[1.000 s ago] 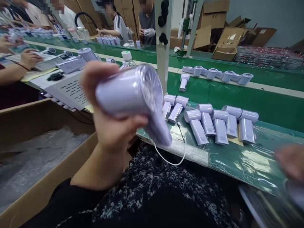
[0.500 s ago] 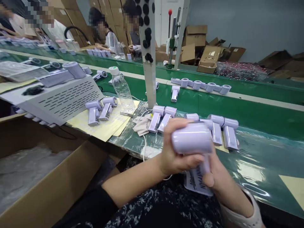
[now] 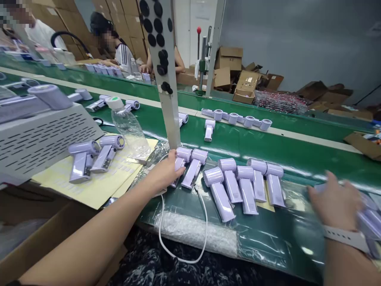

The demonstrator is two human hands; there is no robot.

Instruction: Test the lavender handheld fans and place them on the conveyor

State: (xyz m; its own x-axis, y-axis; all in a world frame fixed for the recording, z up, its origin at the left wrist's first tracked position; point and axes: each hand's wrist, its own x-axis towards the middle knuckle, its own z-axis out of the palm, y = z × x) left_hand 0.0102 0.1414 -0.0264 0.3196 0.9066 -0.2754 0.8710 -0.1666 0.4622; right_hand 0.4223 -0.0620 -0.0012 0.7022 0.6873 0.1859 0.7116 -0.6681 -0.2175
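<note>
My left hand (image 3: pixel 166 172) has its fingers and thumb closed around the leftmost of two lilac handheld fans, shaped like small hair dryers; part of that fan (image 3: pixel 183 154) is hidden by the hand. Beside it lies the other fan (image 3: pixel 193 169), with its handle open along the side. Several closed fans, including the nearest one (image 3: pixel 220 194), lie in a group between my hands. Off to the right, my right hand (image 3: pixel 336 202) is smeared by motion; something pale lilac shows near its fingers, and what it touches is unclear. More lilac parts (image 3: pixel 370 216) are beside that wrist.
A white cable (image 3: pixel 205 222) loops over the bench edge near bubble wrap (image 3: pixel 196 234). A metal post (image 3: pixel 168 115) rises behind my left hand. Left are a plastic bottle (image 3: pixel 127 127), two fans on yellow paper (image 3: pixel 119 184) and a slotted metal box (image 3: pixel 56 139). Co-workers sit across the green belt (image 3: pixel 297 149).
The fan held between both hands has left them, and another closed fan now lies at the group's near left. My hands have moved apart, left and right, and the view has shifted.
</note>
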